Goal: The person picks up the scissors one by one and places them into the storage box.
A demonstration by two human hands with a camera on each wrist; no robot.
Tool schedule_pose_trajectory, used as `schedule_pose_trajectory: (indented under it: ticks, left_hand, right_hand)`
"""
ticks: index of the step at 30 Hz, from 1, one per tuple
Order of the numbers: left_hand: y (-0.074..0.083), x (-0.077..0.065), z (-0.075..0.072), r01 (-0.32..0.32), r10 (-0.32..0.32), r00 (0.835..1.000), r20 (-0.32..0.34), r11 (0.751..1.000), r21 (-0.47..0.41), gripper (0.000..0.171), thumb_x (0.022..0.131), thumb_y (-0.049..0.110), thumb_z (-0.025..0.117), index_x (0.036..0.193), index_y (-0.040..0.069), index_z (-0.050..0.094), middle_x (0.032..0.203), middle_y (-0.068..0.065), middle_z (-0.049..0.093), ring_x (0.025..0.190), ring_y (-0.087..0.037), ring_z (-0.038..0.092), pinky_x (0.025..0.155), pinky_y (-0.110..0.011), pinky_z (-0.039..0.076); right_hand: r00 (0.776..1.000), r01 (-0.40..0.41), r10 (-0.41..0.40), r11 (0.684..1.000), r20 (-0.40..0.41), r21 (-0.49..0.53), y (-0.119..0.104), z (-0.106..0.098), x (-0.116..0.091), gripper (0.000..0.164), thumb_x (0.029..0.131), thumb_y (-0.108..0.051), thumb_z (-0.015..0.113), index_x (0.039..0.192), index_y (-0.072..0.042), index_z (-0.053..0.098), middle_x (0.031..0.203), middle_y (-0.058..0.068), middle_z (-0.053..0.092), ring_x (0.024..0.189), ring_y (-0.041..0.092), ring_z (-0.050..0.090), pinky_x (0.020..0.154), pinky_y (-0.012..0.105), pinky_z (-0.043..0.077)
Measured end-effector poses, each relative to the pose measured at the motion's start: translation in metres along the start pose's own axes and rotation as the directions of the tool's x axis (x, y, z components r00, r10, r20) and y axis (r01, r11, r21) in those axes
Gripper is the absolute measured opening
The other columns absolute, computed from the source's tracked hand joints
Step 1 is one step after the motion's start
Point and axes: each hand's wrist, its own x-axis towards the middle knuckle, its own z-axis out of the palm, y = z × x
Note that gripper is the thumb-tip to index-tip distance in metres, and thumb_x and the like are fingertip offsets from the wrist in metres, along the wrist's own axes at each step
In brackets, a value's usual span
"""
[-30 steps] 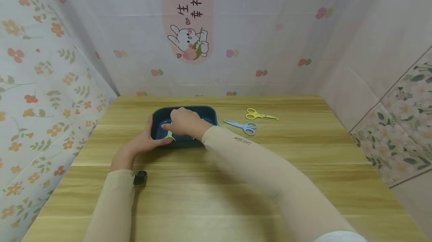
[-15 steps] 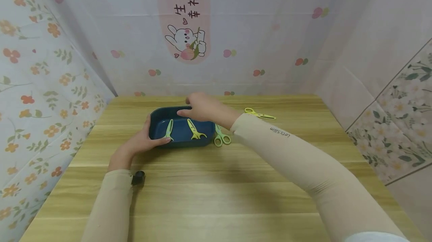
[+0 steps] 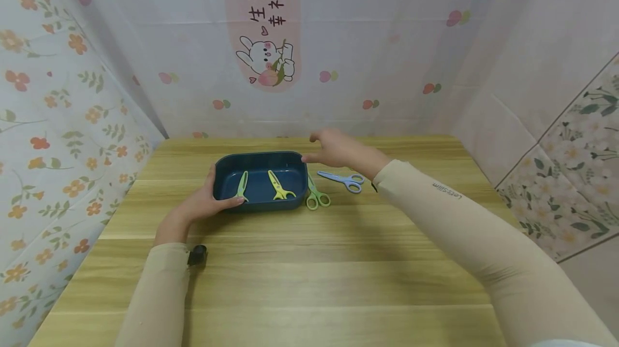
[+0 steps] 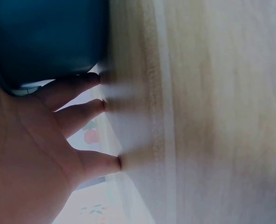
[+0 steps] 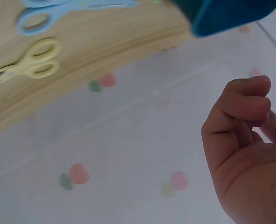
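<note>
My left hand (image 3: pixel 200 201) grips the left end of a dark blue open box (image 3: pixel 263 206), thumb along its front rim. In the left wrist view, fingers of the left hand (image 4: pixel 35 135) spread downward beside the box wall (image 4: pixel 49 37). Inside the box lie green scissors (image 3: pixel 243 183) and yellow scissors (image 3: pixel 277 183), handles partly hidden by the front rim. My right hand (image 3: pixel 340 149) hovers past the box's back right corner, holding nothing. The right wrist view shows the right hand (image 5: pixel 243 149) with loosely bent fingers.
Light green scissors (image 3: pixel 316 197) lie against the box's right side. Blue scissors (image 3: pixel 344 179) rest further right on the wooden table (image 3: pixel 290 272). Yellow scissors (image 5: pixel 33 60) near the back edge show in the right wrist view. A printed curtain (image 3: pixel 193 67) hangs behind the table.
My right hand has come up out of the box and moved right, over its back right corner. The left hand keeps its hold on the box.
</note>
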Motion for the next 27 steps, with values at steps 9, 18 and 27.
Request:
schedule_pose_trajectory:
  ticks: [9,18,27]
  left_hand:
    - [0.000,-0.001,-0.001,-0.005,0.005,1.000,0.004,1.000,0.007,0.141,0.089,0.074,0.071,0.165,0.012,-0.030,0.175,-0.035,-0.002,0.158,-0.060,0.021,0.128,-0.070,0.025]
    - [0.000,-0.003,-0.002,-0.013,0.013,1.000,0.001,1.000,-0.007,0.140,0.089,0.074,0.071,0.165,0.014,-0.030,0.176,-0.034,-0.003,0.159,-0.059,0.018,0.128,-0.070,0.024]
    - [0.000,-0.001,0.000,-0.005,0.005,1.000,-0.002,1.000,0.011,0.140,0.089,0.075,0.070,0.165,0.013,-0.029,0.175,-0.035,0.000,0.158,-0.060,0.021,0.127,-0.070,0.026]
  right_hand:
    - [0.996,-0.004,0.006,1.000,0.091,-0.023,0.049,0.015,-0.009,0.083,0.096,-0.040,0.080,0.163,-0.007,0.042,0.166,0.019,0.046,0.155,0.041,0.042,0.126,0.056,0.039]
    - [0.982,-0.020,0.033,0.997,0.185,-0.072,0.095,0.038,-0.012,0.083,0.095,-0.029,0.083,0.164,-0.010,0.041,0.159,0.024,0.053,0.137,0.040,0.060,0.119,0.058,0.046]
    - [0.983,-0.009,0.033,0.991,0.181,-0.130,0.112,0.053,-0.017,0.078,0.093,-0.035,0.084,0.159,-0.011,0.051,0.140,0.020,0.067,0.131,0.036,0.059,0.117,0.055,0.046]
